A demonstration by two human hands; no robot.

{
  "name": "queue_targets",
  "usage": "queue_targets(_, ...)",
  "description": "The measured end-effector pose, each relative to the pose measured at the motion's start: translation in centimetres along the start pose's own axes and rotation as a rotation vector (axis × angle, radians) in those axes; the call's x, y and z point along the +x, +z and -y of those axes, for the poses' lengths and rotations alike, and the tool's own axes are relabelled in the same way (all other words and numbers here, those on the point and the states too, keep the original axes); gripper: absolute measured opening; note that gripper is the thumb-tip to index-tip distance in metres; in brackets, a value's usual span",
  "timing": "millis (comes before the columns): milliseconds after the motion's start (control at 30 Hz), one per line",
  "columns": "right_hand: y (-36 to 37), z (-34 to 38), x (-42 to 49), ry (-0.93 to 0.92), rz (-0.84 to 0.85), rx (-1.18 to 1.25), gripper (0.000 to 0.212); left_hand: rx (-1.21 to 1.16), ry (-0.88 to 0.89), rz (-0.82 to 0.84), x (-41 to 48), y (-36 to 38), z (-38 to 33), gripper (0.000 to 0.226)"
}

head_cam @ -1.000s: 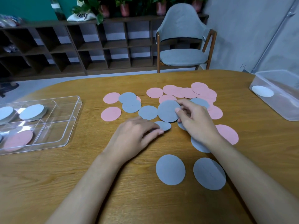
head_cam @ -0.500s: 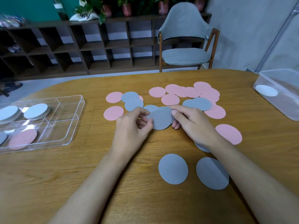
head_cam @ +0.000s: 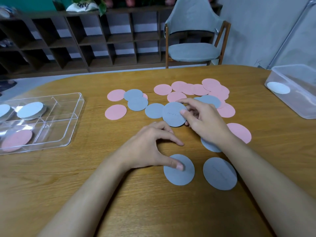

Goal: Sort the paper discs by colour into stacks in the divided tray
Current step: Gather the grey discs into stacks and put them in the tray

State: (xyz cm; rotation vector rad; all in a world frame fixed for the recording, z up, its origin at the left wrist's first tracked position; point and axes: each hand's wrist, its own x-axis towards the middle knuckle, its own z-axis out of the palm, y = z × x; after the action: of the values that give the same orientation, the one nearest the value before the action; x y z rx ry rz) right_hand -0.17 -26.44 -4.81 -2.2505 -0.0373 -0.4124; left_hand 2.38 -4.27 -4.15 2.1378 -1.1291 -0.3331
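Two hands | right hand (head_cam: 205,123) pinches grey disc (head_cam: 171,115) | left hand (head_cam: 147,148) fingers released, thumb on nearer disc (head_cam: 181,177)

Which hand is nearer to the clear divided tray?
Left. The left hand is right of the tray; the right hand lies farther right, holding a grey disc.

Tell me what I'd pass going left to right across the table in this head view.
The divided tray → lone pink disc → left hand → grey disc pinched by the right hand → clear box.
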Motion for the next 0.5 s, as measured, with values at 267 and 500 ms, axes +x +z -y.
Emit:
queue_targets(267, 0.14, 0.06, 0.01, 0.002, -0.004, 0.015, 0.028, -0.076, -0.032, 0.049, -0.01, -0.17, -0.28, 0.035)
queue_targets(500, -0.01, 0.48, -0.14, 0.056, 0.037, 0.088, 0.027, -0.402, -0.134, -0.041, 0.49, -0.81, 0.22, 0.023)
